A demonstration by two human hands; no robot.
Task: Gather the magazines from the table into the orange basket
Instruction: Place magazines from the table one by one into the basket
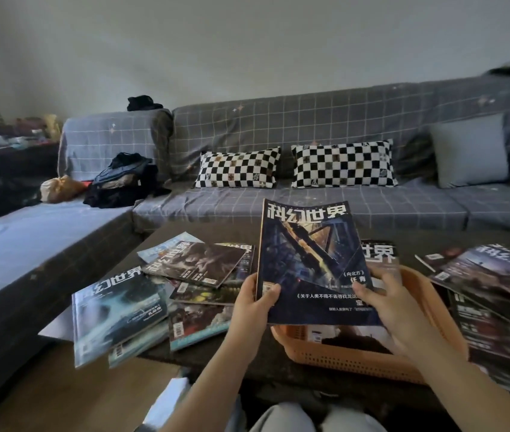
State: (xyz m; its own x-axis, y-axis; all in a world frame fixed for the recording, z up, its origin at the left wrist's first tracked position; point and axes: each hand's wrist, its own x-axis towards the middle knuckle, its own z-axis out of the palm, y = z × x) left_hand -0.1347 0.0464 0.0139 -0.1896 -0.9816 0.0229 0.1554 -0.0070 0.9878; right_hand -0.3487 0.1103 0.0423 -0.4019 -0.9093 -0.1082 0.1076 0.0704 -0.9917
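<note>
I hold a dark blue magazine [310, 263] up above the orange basket [353, 358], its cover facing me. My left hand [255, 302] grips its lower left edge and my right hand [384, 299] grips its lower right corner. The basket sits on the low dark table [216, 357] in front of me, with at least one magazine [356, 336] lying inside. Several more magazines [160, 291] are spread loosely over the table's left side. Another overlapping pile of magazines [497, 291] lies to the right of the basket.
A grey checked sofa [310, 126] runs behind the table, with two chequered cushions [238, 168] and a grey cushion [470, 151]. Dark clothes [126, 182] lie on its left corner. My knees [297, 416] are at the bottom edge. White paper [169, 400] lies on the floor.
</note>
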